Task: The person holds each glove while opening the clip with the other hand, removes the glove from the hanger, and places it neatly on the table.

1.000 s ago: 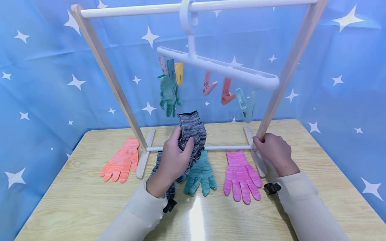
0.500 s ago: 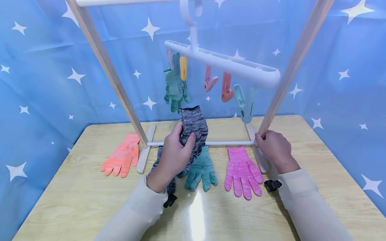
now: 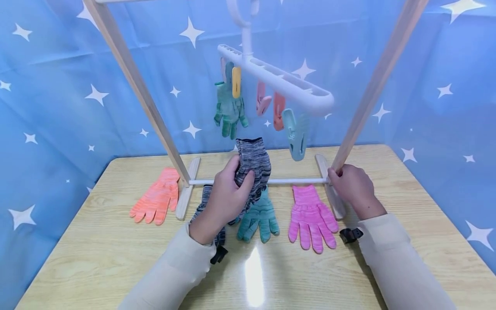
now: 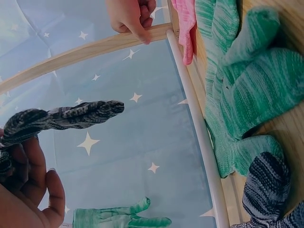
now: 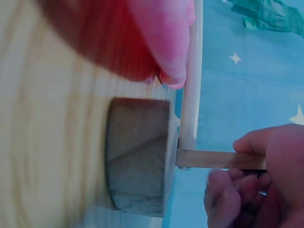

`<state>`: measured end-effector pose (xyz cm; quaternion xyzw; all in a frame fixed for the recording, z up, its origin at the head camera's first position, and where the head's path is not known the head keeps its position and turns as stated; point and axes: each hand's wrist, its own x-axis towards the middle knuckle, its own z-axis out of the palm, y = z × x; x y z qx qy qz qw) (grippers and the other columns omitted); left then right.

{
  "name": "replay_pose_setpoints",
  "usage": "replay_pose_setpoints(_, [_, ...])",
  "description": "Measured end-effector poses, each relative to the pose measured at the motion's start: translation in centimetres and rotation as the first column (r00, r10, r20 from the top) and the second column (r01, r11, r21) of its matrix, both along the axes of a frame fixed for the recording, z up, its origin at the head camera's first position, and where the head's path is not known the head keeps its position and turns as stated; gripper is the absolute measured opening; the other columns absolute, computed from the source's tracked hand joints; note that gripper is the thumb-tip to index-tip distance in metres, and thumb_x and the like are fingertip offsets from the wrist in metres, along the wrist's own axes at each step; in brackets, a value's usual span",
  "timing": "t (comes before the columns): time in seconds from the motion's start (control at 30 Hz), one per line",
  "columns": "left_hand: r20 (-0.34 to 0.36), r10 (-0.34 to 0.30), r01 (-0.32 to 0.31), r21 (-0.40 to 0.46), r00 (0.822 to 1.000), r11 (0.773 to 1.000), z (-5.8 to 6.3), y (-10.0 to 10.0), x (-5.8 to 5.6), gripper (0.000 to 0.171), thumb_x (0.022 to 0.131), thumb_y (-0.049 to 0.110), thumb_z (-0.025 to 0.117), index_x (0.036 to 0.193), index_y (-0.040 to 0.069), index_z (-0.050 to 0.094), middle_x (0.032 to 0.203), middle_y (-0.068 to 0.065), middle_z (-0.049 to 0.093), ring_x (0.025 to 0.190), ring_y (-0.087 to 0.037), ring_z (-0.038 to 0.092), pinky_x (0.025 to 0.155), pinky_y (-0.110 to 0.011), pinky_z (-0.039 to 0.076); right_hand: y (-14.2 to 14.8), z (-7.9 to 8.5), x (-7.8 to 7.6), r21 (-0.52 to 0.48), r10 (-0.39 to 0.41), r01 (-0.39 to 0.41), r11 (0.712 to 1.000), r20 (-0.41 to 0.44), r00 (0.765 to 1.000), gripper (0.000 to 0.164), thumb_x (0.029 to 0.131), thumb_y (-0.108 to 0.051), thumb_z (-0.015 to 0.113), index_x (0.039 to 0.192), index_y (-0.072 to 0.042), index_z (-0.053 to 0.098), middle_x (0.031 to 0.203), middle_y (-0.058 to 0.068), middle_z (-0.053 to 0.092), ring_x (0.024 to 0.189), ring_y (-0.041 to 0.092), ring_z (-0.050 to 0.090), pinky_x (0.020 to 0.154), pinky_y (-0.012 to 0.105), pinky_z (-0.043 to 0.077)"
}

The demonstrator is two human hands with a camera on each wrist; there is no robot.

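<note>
My left hand [image 3: 229, 189] holds a black-and-grey knit glove [image 3: 253, 159] by its middle, cuff up, in front of the rack. In the left wrist view that glove [image 4: 66, 118] dangles from curled fingers. Low on the rack's right wooden post [image 3: 358, 112], my right hand [image 3: 352, 185] grips the wood; the right wrist view shows fingers curled round the post [image 5: 213, 159]. Above hangs a white hanger [image 3: 286, 82] with several clothespins. A green glove [image 3: 229, 105] is clipped at its far end. The pink, orange and teal clothespins [image 3: 296, 133] nearer me hold nothing.
On the wooden table [image 3: 116, 258] lie an orange glove [image 3: 156, 198], a teal glove [image 3: 259, 219], a pink glove [image 3: 310, 219] and another black-and-grey glove [image 3: 205, 200], partly hidden by my left arm. A white lower bar [image 3: 296, 181] joins the rack's feet.
The hanger has swung round, its near end shifting left and its far end right, with the green glove. Both hands keep their hold. The head view has tilted slightly down.
</note>
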<state>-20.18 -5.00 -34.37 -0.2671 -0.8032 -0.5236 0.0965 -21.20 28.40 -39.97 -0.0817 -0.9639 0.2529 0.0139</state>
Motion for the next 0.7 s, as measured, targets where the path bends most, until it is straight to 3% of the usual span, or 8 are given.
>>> replay_pose_setpoints(0.17, [0.044, 0.008, -0.007, -0.026, 0.999, 1.0, -0.1, -0.4, 0.1, 0.01, 0.103, 0.02, 0.051, 0.108, 0.011, 0.049, 0.071, -0.003, 0.045, 0.043, -0.013, 0.037, 0.048, -0.029, 0.04, -0.1, -0.2, 0.0, -0.049, 0.011, -0.011, 0.999, 0.004, 1.0, 0.049, 0.106, -0.037, 0.042, 0.096, 0.005, 0.065, 0.061, 0.008, 0.055, 0.05, 0.018, 0.045, 0.042, 0.032, 0.035])
replay_pose_setpoints(0.37, [0.059, 0.015, -0.012, -0.041, 0.998, 0.999, -0.1, -1.5, -0.1, 0.017, 0.103, 0.018, 0.053, 0.119, 0.012, 0.053, 0.085, -0.002, 0.059, 0.048, -0.012, 0.043, 0.056, -0.029, 0.046, -0.1, -0.2, 0.0, -0.047, 0.006, -0.006, 0.999, -0.001, 1.0, 0.049, 0.106, -0.037, 0.042, 0.099, 0.005, 0.065, 0.066, 0.01, 0.061, 0.051, 0.02, 0.049, 0.043, 0.033, 0.036])
replay_pose_setpoints(0.47, [0.071, 0.014, -0.01, -0.058, 0.997, 0.998, 0.1, -2.3, -0.2, 0.02, 0.103, 0.018, 0.053, 0.121, 0.013, 0.053, 0.09, -0.003, 0.06, 0.048, -0.011, 0.043, 0.058, -0.029, 0.047, 0.1, 0.0, 0.0, -0.029, 0.007, -0.007, 1.0, -0.001, 1.0, 0.048, 0.106, -0.038, 0.041, 0.096, 0.004, 0.065, 0.062, 0.009, 0.058, 0.05, 0.019, 0.047, 0.042, 0.032, 0.035])
replay_pose_setpoints(0.6, [0.103, 0.021, -0.013, -0.083, 0.994, 0.996, 0.1, -3.4, -0.5, 0.02, 0.103, 0.018, 0.054, 0.122, 0.013, 0.053, 0.092, -0.003, 0.059, 0.051, -0.01, 0.044, 0.06, -0.028, 0.047, 0.2, 0.0, 0.0, -0.019, 0.01, -0.01, 1.0, 0.011, 1.0, 0.048, 0.105, -0.039, 0.041, 0.094, 0.002, 0.064, 0.059, 0.006, 0.053, 0.049, 0.019, 0.045, 0.042, 0.032, 0.034])
replay_pose_setpoints(0.7, [0.146, 0.024, -0.01, -0.098, 0.989, 0.995, 0.0, -4.1, -0.9, 0.015, 0.104, 0.02, 0.052, 0.117, 0.013, 0.053, 0.082, -0.005, 0.052, 0.047, -0.012, 0.039, 0.054, -0.029, 0.044, 0.2, 0.0, 0.0, -0.019, 0.003, -0.003, 1.0, 0.008, 1.0, 0.048, 0.105, -0.04, 0.041, 0.095, 0.001, 0.064, 0.061, 0.007, 0.054, 0.049, 0.019, 0.046, 0.042, 0.032, 0.034])
